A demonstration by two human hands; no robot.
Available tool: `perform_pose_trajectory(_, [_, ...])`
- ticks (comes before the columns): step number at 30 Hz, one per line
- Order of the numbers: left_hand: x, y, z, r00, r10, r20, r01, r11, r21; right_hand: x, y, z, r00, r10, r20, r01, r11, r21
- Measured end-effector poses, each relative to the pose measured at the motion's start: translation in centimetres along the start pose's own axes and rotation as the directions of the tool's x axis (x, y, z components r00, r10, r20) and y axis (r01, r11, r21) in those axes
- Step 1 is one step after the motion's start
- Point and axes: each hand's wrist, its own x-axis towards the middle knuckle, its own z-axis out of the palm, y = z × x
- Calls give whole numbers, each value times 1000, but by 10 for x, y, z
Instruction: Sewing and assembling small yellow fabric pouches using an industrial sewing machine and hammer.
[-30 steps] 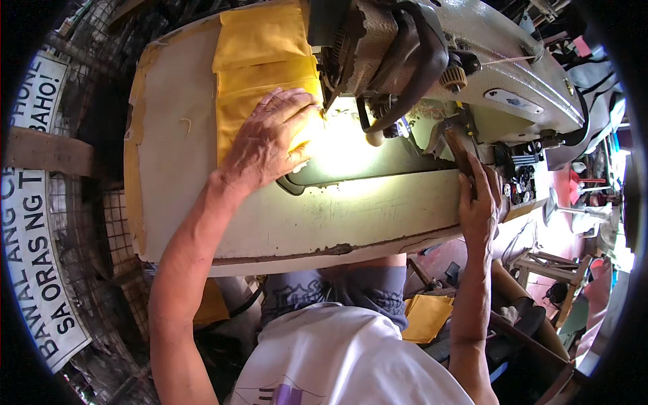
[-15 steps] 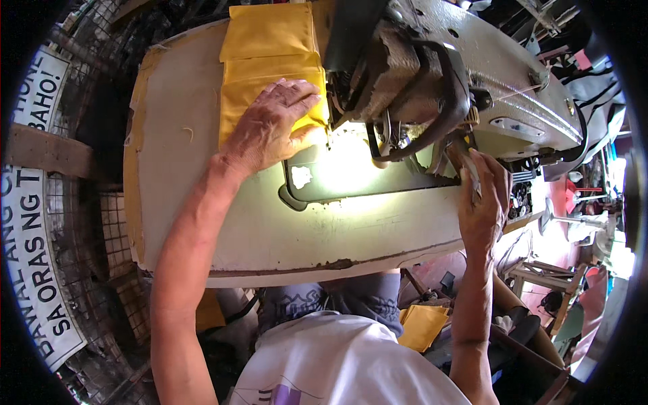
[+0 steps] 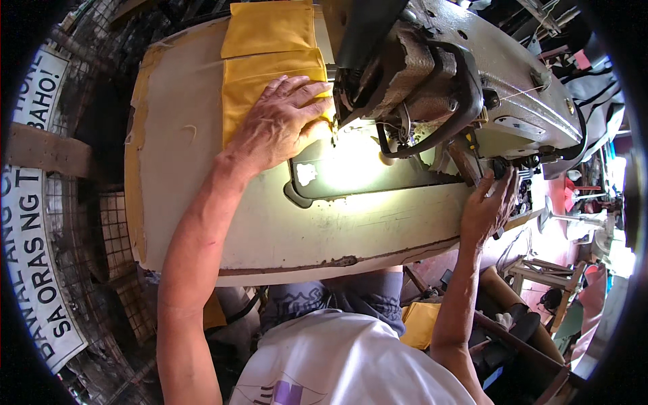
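My left hand [image 3: 280, 121] lies flat with fingers spread on yellow fabric [image 3: 273, 67], which reaches the needle area of a sewing machine [image 3: 412, 81]. The fabric shows a folded edge across it and another yellow section [image 3: 266, 30] beyond. At the machine's right side, my right hand [image 3: 487, 206] is closed, its fingers curled near a dark rounded part [image 3: 499, 167]. A dark tip shows below that hand; what it grips is hidden. Bright lamp light falls on the dark machine bed [image 3: 398, 182] between my hands.
The pale table [image 3: 256, 229] has a worn, chipped front edge. A yellow thread scrap [image 3: 190, 131] lies on its left part. More yellow pieces [image 3: 420, 324] sit beside my lap. Wire mesh and a white sign [image 3: 54, 263] stand left; a wooden stool [image 3: 550, 287] is at right.
My right hand has shifted slightly right and turned, and the greyish metal thing seen at its fingers no longer shows clearly. My left hand still rests on the fabric.
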Motion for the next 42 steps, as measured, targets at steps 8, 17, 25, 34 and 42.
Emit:
perform_pose_trajectory(8, [-3, 4, 0, 998, 12, -63, -15, 999, -48, 0, 0, -2, 996, -1, 87, 10, 994, -111])
perform_pose_trajectory(17, [2, 0, -1, 1000, 3, -31, -5, 997, -83, 48, -65, -46, 698, -695, 173, 550, 675, 491])
perform_pose_trajectory(25, [71, -88, 2, 997, -69, -39, 70, 996, 47, 121, -123, -1, 351, -766, 539, 589, 628, 509])
perform_pose_trajectory(34, [83, -98, 29, 980, -100, -169, 101, 995, -2, 196, -194, 122, 391, -872, 296, 702, 490, 516])
perform_pose_trajectory(42, [72, -95, 19, 983, -157, -96, 162, 986, 41, 156, -208, 133, 389, -921, 19, 779, 341, 526])
